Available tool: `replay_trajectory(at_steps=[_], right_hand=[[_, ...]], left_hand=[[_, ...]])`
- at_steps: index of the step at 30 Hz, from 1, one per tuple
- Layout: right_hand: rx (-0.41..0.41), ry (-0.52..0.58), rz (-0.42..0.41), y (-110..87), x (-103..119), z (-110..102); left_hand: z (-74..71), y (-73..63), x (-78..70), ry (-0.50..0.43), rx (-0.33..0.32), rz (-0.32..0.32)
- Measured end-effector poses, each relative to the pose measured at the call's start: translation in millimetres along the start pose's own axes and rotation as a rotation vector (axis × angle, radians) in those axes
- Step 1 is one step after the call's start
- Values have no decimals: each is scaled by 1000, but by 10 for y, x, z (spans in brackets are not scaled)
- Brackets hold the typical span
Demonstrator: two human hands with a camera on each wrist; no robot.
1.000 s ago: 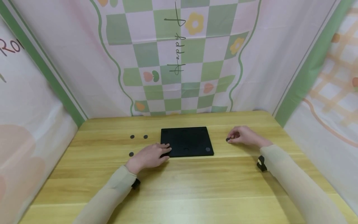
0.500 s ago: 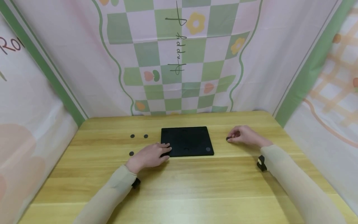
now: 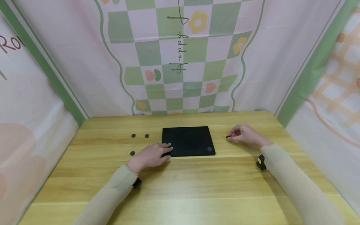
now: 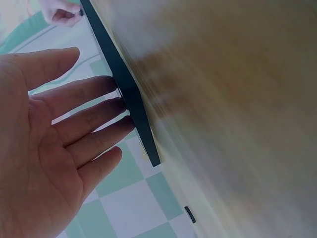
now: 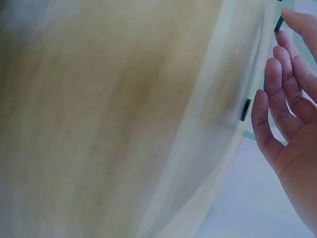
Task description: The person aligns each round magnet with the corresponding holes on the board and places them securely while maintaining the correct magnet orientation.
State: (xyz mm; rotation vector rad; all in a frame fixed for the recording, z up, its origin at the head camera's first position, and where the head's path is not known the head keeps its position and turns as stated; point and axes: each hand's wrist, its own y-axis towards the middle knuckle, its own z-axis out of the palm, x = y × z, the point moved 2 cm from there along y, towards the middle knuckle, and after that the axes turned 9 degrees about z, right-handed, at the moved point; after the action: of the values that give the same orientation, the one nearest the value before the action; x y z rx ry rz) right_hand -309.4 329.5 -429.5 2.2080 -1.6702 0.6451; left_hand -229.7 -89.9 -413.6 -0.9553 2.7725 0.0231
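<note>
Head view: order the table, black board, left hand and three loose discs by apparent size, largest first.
Table
Black board
Left hand
Too alike to rank: near disc, back-left disc, back-right disc

Checkered cloth (image 3: 197, 50) behind wooden table (image 3: 185, 187).

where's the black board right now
In the head view, the black board lies on the far part of the table, with the left hand on its near left corner and the right hand off to its right.
</note>
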Motion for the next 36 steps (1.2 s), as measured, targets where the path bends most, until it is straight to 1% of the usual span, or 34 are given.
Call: replay_trajectory(at_steps=[20,25,32,36], right_hand=[[-57,7,-32,23,68,-29],[-57,17,-36,34,107,-28],[-61,40,-48,79,141,-3],[-76,33,-35,113,161,15]], left_hand=[[14,-2,-6,7,-1,7],[4,-4,-16,-3,0,1],[-12,-7,-29,-14,0,-7],[-8,-9,-25,-12,2,-10]])
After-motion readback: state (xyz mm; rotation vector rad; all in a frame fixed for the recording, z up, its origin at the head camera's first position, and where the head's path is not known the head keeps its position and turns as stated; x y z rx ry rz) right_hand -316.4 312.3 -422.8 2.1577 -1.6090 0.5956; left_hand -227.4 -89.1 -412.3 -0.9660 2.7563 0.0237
